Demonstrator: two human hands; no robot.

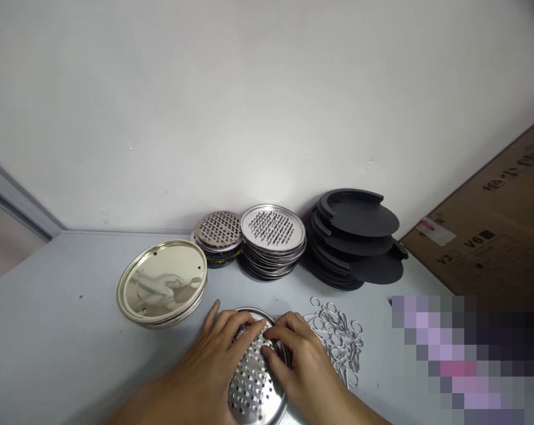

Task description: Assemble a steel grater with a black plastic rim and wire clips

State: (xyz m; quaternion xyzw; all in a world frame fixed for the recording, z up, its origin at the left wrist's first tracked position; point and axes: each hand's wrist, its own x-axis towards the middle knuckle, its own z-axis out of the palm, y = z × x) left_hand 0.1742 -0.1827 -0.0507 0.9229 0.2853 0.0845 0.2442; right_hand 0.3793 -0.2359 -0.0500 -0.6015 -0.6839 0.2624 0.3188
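A round metal grater disc (pixel 253 392) with a raised rim and rows of raised cutting holes lies at the bottom middle of the view, partly covered by both hands. My left hand (pixel 220 360) grips it from the left, with the fingers bent over its far left side; the thumb is mostly hidden. From the right, my right hand (pixel 305 354) rests over the disc's rim. Its thumb and index finger come together in a pinch above the holed surface, and what lies between them is hidden. Just right of that hand is a heap of looped wire clips (pixel 338 339).
Gold-coloured round lids (pixel 167 283) are stacked at left. Behind stand a short stack of grater discs (pixel 218 230), a taller one (pixel 273 227), and black round plates with raised curved edges (pixel 360 215). A cardboard box (pixel 484 236) leans at right, near a blurred-out patch. A white wall (pixel 249 106) backs the table.
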